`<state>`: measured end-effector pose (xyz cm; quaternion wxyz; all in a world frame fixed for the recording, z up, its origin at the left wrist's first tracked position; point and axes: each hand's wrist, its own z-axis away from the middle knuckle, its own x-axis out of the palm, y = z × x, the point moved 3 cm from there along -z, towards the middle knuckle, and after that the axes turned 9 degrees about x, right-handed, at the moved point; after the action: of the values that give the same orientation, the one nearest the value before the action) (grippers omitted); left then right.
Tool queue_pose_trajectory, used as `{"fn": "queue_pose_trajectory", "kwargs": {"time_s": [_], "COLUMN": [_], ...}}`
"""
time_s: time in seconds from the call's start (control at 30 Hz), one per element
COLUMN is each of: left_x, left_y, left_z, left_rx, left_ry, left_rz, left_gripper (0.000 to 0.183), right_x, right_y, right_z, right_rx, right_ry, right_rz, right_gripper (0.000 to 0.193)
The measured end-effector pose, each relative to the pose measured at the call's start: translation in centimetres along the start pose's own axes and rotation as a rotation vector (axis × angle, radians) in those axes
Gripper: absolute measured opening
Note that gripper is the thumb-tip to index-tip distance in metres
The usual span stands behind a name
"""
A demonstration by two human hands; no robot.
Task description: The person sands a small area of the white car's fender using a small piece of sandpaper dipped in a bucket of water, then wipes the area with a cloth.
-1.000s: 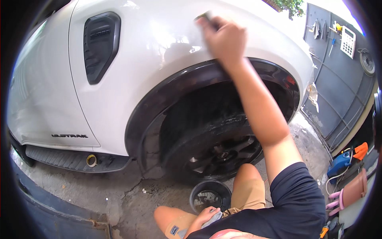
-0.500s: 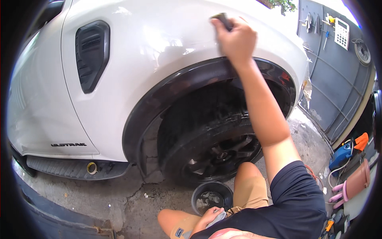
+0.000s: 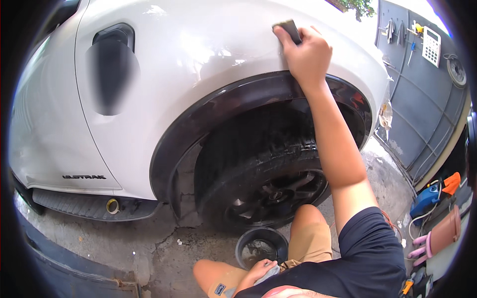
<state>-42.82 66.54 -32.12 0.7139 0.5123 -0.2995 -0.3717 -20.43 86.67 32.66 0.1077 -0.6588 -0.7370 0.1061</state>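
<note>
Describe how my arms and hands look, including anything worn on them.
Your right hand and forearm are bare: no glove, watch or bracelet shows. The T-shirt sleeve is short, black and plain. Your left hand also looks ungloved.

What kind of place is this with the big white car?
It looks like a small garage or workshop yard, maybe at home. The white car stands on cracked concrete, tools hang on a grey metal wall, and a black basin sits near the wheel.

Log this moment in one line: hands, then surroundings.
Right hand: grips block at white fender | Left hand: at grey cloth, grip unclear | Around: bucket by wheel, tape roll on step
</note>
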Motion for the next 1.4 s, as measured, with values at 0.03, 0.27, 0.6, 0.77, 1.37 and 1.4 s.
{"fn": "queue_pose_trajectory", "kwargs": {"time_s": [0.03, 0.27, 0.6, 0.77, 1.37, 1.4], "left_x": [0.3, -0.4, 0.2, 0.1, -0.6, -0.4], "left_y": [0.5, 1.4, 1.7, 1.1, -0.5, 0.9], "left_z": [-0.3, -0.5, 0.6, 1.5, 1.2, 1.0], "left_rx": [0.000, -0.011, 0.000, 0.015, 0.032, -0.005], "left_ry": [-0.010, 0.026, 0.012, 0.010, 0.048, 0.023], "left_rz": [-0.005, -0.023, 0.044, 0.003, 0.074, 0.058], "left_gripper": [0.058, 0.057, 0.056, 0.056, 0.057, 0.057], "right_x": [0.9, 0.5, 2.5, 2.2, 2.3, 1.2], "right_y": [-0.1, -0.7, -2.4, -3.3, -3.2, -1.6], "right_z": [0.4, 0.1, -1.3, 2.8, 3.0, 1.5], "right_rx": [-0.091, -0.062, -0.133, -0.249, -0.234, 0.079], "right_ry": [0.008, -0.005, 0.048, -0.010, -0.029, -0.135], "right_rz": [0.006, -0.056, -0.005, -0.182, -0.193, 0.012], "right_gripper": [0.035, 0.039, 0.037, 0.037, 0.032, 0.036]}}
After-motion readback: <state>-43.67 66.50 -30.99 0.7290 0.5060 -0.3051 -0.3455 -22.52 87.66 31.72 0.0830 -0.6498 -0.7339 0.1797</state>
